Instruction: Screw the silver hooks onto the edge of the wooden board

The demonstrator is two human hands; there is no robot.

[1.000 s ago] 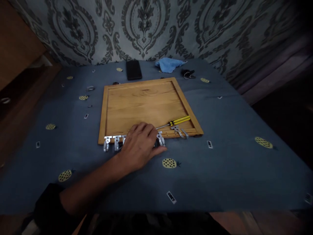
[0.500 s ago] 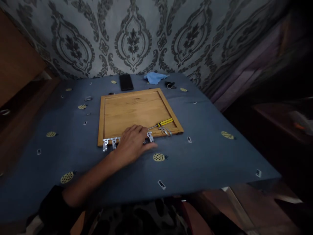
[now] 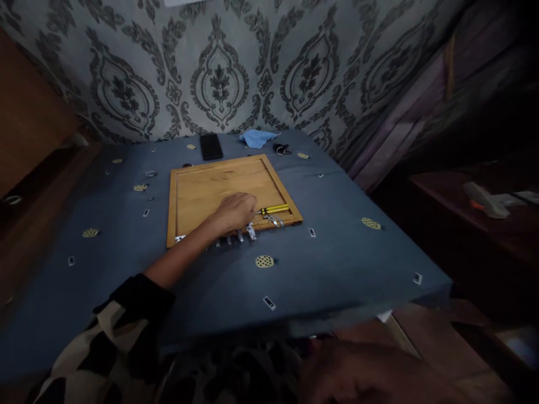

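My left hand (image 3: 236, 211) reaches across the near part of a wooden board (image 3: 210, 188) that lies flat on the blue cloth. Its fingers are curled down onto the metal shaft end of a yellow-handled screwdriver (image 3: 275, 209), which rests on the board's near right corner. A row of silver metal hooks (image 3: 236, 238) runs along the board's near edge, partly hidden under my forearm. One more hook (image 3: 275, 220) lies by the screwdriver. My right hand (image 3: 370, 373) is a dark blur at the bottom of the view, and its fingers cannot be made out.
The blue cloth (image 3: 345, 252) has a pineapple print. At the far side lie a black phone (image 3: 211, 146), a light blue rag (image 3: 256, 138) and a bunch of keys (image 3: 281, 149). Small metal parts (image 3: 148, 175) lie left of the board. A dark shelf (image 3: 484, 202) stands to the right.
My left hand has moved from the hooks at the board's near edge up and to the right, onto the screwdriver's shaft. The camera has pulled back and my right hand has come into view.
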